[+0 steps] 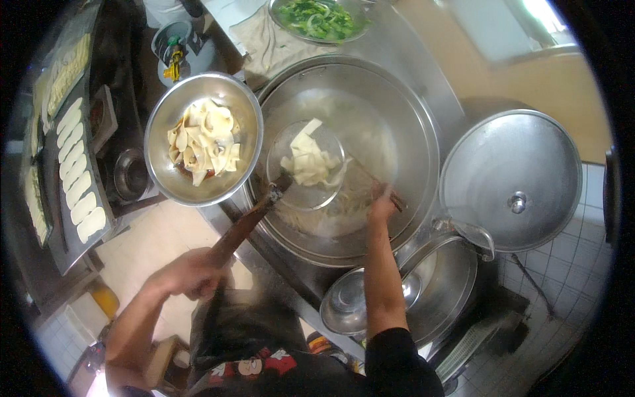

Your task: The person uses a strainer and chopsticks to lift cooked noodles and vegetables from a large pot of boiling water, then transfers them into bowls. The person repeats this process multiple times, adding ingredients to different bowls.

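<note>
My left hand [196, 273] grips the wooden handle [243, 226] of a round mesh strainer [330, 201]. Wide, flat noodles [310, 159] lie heaped in the strainer, over a large steel cooking pot [421, 119] of cloudy, steaming liquid. In my right hand [382, 203] are wooden chopsticks [364, 169], their tips close to the noodles at the strainer's right side. Left of the pot, a steel bowl [158, 164] contains more wide noodles [203, 139] and some dark sauce. What supports this bowl is hidden.
Chopped greens [320, 17] fill a bowl behind the pot, near a cloth [263, 44]. At right are a large round lid [496, 164] and a faucet [481, 231] above steel basins [446, 288]. Flat dough pieces [77, 183] line a tray at far left, near a gas cylinder [183, 62].
</note>
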The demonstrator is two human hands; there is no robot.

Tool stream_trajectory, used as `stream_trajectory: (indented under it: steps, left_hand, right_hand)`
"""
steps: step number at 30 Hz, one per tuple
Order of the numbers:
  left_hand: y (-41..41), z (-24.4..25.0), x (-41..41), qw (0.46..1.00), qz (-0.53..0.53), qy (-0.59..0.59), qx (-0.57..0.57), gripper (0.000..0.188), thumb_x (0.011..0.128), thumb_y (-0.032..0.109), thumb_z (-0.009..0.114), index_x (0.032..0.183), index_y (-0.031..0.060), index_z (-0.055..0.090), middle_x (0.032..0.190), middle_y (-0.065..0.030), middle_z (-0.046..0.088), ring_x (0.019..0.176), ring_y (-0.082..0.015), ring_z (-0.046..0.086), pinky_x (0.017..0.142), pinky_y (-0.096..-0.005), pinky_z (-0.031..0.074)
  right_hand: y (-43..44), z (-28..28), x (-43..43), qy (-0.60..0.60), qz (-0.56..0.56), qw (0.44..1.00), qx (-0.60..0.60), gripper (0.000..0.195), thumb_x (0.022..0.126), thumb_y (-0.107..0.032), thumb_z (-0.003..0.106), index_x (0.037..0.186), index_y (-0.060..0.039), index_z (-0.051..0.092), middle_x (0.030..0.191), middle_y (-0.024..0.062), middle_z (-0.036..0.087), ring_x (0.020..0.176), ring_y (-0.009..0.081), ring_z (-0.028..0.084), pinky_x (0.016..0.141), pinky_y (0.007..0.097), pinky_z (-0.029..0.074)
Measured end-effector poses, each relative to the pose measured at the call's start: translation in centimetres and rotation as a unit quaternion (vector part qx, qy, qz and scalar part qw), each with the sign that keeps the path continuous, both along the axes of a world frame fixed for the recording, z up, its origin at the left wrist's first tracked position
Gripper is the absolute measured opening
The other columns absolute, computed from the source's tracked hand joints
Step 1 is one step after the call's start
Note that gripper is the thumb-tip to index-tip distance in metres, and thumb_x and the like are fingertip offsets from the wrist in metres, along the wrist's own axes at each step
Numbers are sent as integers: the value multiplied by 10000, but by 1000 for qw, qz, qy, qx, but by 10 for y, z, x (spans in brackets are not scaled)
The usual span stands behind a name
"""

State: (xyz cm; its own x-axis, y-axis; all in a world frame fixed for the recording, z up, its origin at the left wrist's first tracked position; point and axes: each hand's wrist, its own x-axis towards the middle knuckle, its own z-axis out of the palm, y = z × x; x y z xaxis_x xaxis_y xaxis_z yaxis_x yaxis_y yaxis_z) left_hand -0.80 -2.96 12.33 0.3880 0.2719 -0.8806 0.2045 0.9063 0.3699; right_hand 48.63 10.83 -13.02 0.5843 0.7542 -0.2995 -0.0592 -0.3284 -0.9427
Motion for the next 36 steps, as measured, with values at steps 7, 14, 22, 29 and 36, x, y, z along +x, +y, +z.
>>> stream_trajectory:
  steps: [7, 14, 22, 29, 36]
  left_hand:
    - [-15, -17, 5, 999, 16, -27, -23, 144, 890, 63, 561, 1022, 46, 505, 698, -46, 556, 532, -140, 569, 444, -298, 501]
    - [-31, -53, 39, 996, 64, -34, 56, 47, 885, 22, 517, 889, 38, 473, 686, -69, 553, 528, -164, 560, 453, -308, 499]
    - [-15, -52, 23, 996, 61, -68, 18, 92, 863, 5, 532, 952, 15, 510, 682, -60, 540, 522, -152, 547, 443, -291, 476]
    - [18, 18, -36, 996, -65, 5, -59, 255, 897, 78, 582, 1138, 78, 497, 712, -18, 574, 545, -119, 571, 450, -290, 502]
    - [27, 23, -28, 992, -88, -40, -76, 178, 917, 130, 568, 1081, 70, 532, 731, -22, 583, 538, -115, 564, 428, -275, 470]
  right_hand:
    - [11, 34, 19, 407, -82, 894, 168, 277, 1047, -271, 464, 999, -28, 588, 775, 24, 601, 652, 131, 587, 588, 249, 549]
    - [-18, 144, -19, 311, -42, 941, 129, 289, 1037, -292, 506, 1029, -21, 607, 700, 31, 601, 565, 107, 544, 515, 228, 479]
    - [-34, 170, 41, -334, 318, 870, 174, 202, 970, -92, 581, 847, 23, 691, 874, 77, 649, 799, 189, 603, 732, 318, 477]
    - [15, -9, 67, -252, 190, 946, 72, 189, 970, -171, 583, 988, 6, 646, 1002, 87, 641, 890, 212, 613, 802, 359, 502]
    - [45, -8, 31, 367, 38, 927, 65, 195, 1025, -204, 488, 1063, -52, 603, 915, 48, 622, 824, 138, 595, 730, 298, 506]
